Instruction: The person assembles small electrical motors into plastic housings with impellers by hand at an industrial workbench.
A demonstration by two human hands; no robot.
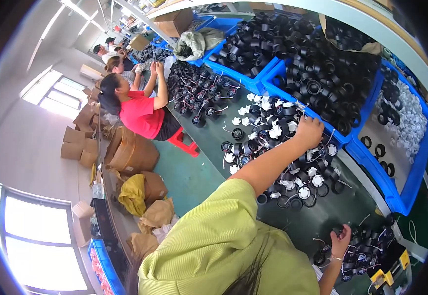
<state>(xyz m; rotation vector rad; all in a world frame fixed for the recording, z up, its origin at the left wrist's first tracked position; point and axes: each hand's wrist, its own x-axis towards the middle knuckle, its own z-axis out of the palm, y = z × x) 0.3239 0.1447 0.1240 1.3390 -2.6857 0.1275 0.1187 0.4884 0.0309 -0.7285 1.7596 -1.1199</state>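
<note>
My left hand (310, 132) reaches out over a pile of black cylindrical housings (300, 169), many fitted with white fan wheels (275, 130) and thin wires. Its fingers are curled at the pile's edge beside a blue bin; what they grip, if anything, I cannot make out. Closer to me, my right hand (341, 242), with a bracelet at the wrist, pinches a small black round part (339, 229). Just beyond and beside it lies a smaller cluster of black motor parts (366, 255) with wires.
Blue bins (265, 81) heaped with black rings line the bench's far side. Another blue tray (405, 196) holds white pieces and black rings. Yellow-and-black devices (382, 278) stand near my right hand. A co-worker in red (142, 115) sits along the green bench; cartons (134, 150) stand behind.
</note>
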